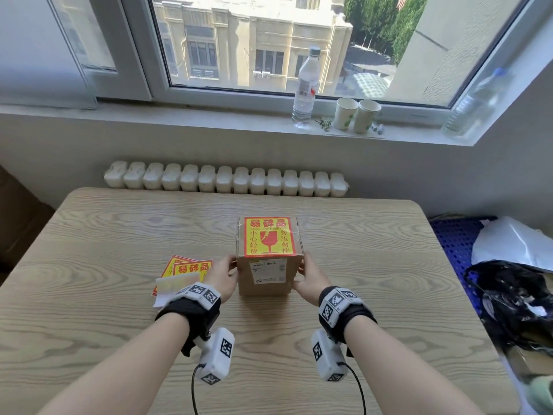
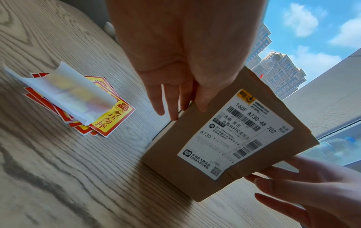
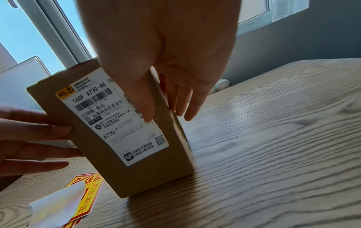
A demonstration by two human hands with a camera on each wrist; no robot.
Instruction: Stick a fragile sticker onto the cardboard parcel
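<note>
A small cardboard parcel stands upright on the wooden table, with a white shipping label facing me. A yellow and red fragile sticker lies flat on its top. My left hand touches the parcel's left side with straight fingers, thumb at the front edge. My right hand rests against the right side, its thumb over the label on the parcel and its fingers down the side. A stack of spare fragile stickers lies to the left, under a peeled white backing sheet.
Beyond the table's far edge is a white radiator. The windowsill holds a water bottle, two paper cups and another bottle. To the right sit a blue crate and a black bag.
</note>
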